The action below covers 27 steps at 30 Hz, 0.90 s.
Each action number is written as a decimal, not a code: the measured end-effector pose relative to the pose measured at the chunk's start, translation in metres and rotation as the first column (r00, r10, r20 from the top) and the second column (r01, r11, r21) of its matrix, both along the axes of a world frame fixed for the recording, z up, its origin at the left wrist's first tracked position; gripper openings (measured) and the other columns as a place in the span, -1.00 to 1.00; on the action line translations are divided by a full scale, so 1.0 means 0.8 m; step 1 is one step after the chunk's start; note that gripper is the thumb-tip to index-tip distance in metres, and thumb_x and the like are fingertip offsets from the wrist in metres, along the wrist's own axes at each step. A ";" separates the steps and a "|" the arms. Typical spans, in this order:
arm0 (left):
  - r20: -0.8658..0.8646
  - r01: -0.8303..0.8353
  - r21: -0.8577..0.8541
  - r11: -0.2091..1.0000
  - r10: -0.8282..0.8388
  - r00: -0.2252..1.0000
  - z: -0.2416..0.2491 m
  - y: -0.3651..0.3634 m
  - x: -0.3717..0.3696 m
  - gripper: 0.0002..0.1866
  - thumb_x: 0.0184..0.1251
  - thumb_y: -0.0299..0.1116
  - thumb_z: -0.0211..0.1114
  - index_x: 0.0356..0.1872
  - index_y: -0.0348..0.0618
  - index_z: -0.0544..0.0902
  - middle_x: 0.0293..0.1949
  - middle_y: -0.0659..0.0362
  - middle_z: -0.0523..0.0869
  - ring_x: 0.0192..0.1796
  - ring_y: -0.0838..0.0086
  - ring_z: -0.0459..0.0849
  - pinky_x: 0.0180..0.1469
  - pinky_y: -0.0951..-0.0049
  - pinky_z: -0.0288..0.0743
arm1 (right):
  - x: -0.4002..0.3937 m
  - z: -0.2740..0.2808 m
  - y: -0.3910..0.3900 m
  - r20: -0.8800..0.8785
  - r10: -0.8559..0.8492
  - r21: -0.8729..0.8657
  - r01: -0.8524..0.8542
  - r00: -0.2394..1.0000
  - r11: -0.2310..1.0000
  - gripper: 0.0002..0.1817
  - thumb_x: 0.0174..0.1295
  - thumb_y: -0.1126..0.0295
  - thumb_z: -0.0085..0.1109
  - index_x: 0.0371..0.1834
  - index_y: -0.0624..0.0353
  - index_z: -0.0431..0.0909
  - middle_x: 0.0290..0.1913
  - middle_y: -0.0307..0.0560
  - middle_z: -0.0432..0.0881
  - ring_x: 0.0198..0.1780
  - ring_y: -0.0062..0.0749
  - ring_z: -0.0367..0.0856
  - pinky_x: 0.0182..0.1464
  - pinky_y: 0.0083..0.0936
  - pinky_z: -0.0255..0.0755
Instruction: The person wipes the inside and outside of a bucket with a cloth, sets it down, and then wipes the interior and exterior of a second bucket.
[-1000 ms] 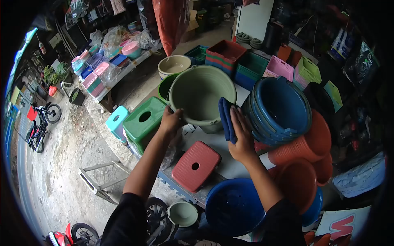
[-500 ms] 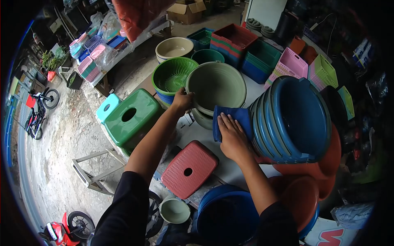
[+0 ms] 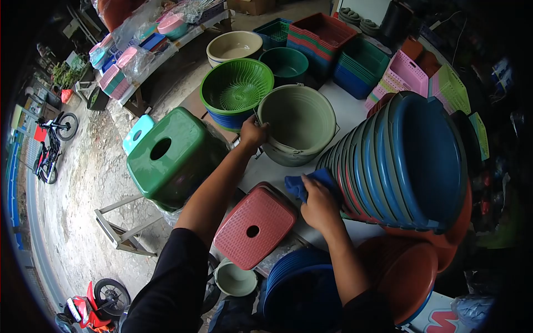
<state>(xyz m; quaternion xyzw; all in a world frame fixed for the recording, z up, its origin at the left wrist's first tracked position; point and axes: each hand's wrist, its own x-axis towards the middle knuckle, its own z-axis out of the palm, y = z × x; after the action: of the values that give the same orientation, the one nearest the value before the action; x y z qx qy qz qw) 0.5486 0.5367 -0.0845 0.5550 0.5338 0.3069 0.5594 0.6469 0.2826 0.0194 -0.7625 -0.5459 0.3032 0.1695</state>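
My left hand (image 3: 254, 135) is closed on the left edge of a grey-green bucket (image 3: 297, 119), near its rim and wire handle. The bucket's mouth tips toward me. Bunched in my right hand (image 3: 320, 204) is a blue cloth (image 3: 311, 183), held just below the bucket and left of a tall leaning stack of blue, grey and red buckets (image 3: 383, 166). A green colander-like basin (image 3: 237, 89) sits just beyond my left hand. Between my forearms lies a red stool (image 3: 255, 225) with a hole in its textured top.
Green stools (image 3: 175, 150) stand at the left. Nearest me are blue tubs (image 3: 302, 272) and reddish-brown basins (image 3: 402, 266). Stacked crates (image 3: 319, 36) and pink baskets (image 3: 405, 77) line the far side. A red motorbike (image 3: 89, 308) stands on the ground at lower left.
My right hand has drawn down from the grey-green bucket's side, and the cloth has gone from spread flat to bunched. My left hand keeps its hold. The view has shifted slightly.
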 end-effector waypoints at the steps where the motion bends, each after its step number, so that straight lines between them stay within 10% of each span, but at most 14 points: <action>1: 0.037 -0.003 0.001 1.000 0.003 0.999 -0.004 -0.001 -0.001 -0.58 0.31 -0.47 0.25 0.19 -0.27 0.51 -0.28 0.07 0.72 -0.44 0.45 0.67 -0.45 0.42 0.56 | -0.003 -0.006 0.000 0.001 -0.001 -0.002 0.001 1.000 1.000 -0.28 0.04 0.66 0.03 0.40 0.36 0.23 0.43 0.24 0.26 0.37 0.10 0.34 0.41 -0.22 0.22; 10: 0.057 -0.050 0.024 0.998 0.048 0.997 -0.032 0.002 -0.002 -0.55 0.31 -0.46 0.27 0.23 -0.22 0.52 -0.31 0.06 0.73 -0.49 0.47 0.65 -0.44 0.40 0.53 | 0.001 -0.069 0.044 0.344 0.001 0.192 -0.071 0.939 0.979 -0.16 0.07 0.57 0.08 0.51 0.23 0.03 0.54 0.22 0.00 0.55 0.13 -0.03 0.53 -0.09 -0.04; 21: -0.039 -0.049 -0.121 0.991 0.045 0.998 -0.025 0.012 0.000 -0.52 0.24 -0.42 0.31 0.22 -0.23 0.54 -0.23 0.00 0.76 -0.36 0.32 0.75 -0.26 0.33 0.63 | 0.004 -0.094 0.066 0.325 -0.039 0.240 -0.043 0.945 0.970 -0.23 0.16 0.48 0.08 0.50 0.26 0.06 0.51 0.27 0.08 0.54 0.18 0.02 0.51 -0.01 -0.03; 27: -0.109 -0.154 0.410 0.899 0.217 0.970 -0.046 0.003 0.006 -0.42 0.14 -0.35 0.36 0.22 -0.31 0.49 -0.12 -0.15 0.72 -0.04 0.02 0.72 0.04 0.18 0.57 | 0.015 -0.105 0.064 0.267 -0.026 0.244 -0.042 0.963 0.969 -0.20 0.11 0.50 0.11 0.49 0.28 0.07 0.49 0.29 0.11 0.52 0.19 0.04 0.50 -0.07 0.00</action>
<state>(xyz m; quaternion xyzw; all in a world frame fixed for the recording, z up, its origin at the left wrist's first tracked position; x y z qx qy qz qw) 0.5531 0.5394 -0.1214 0.6255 0.5515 0.4181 0.3604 0.6592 0.3334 -0.0642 -0.7671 -0.6005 0.1273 0.1865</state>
